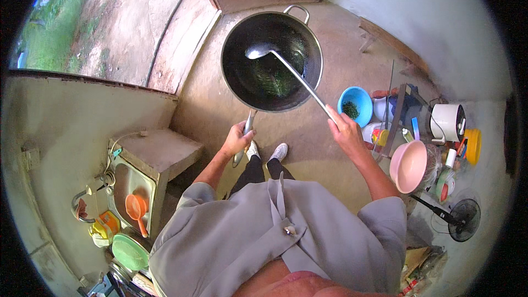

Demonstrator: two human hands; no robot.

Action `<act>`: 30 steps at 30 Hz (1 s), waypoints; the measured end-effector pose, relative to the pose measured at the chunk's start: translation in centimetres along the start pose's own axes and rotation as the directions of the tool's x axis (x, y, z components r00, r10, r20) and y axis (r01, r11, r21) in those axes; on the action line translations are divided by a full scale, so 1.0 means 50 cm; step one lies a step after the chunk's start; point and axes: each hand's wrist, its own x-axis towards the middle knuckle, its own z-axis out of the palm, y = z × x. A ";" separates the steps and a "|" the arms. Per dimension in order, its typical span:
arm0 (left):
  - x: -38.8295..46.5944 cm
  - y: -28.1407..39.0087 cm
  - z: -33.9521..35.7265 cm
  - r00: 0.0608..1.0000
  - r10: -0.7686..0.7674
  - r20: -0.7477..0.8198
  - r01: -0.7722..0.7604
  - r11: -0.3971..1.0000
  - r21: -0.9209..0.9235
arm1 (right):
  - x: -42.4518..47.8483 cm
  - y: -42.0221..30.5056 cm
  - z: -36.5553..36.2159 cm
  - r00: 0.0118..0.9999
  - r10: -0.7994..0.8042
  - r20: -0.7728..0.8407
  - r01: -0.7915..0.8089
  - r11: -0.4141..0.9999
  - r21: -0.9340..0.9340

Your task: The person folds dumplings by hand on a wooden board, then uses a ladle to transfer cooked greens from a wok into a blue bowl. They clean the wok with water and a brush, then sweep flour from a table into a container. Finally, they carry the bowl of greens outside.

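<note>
A dark wok (268, 86) with a metal rim is held out over the floor. My left hand (238, 139) is closed around its long handle, below the pan. A second, looped handle (300, 8) sticks out at the far side. My right hand (346, 132) grips the end of a long-handled metal ladle (295, 75). The ladle's bowl lies over the upper left of the wok's inside. Light glints on the dark inner surface; whether liquid lies in it, I cannot tell.
A sink (120, 179) with an orange dipper (136, 206) is at the left, beside a concrete ledge (150, 148). A blue bowl (360, 97) of green bits, a pink basin (416, 161) and a black fan (466, 219) are at the right. A doorway opens outdoors at upper left.
</note>
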 end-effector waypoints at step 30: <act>0.269 0.036 0.175 0.978 -0.130 0.165 0.072 0.946 0.317 | -0.209 0.219 0.011 0.855 0.481 -0.195 -0.467 0.877 0.115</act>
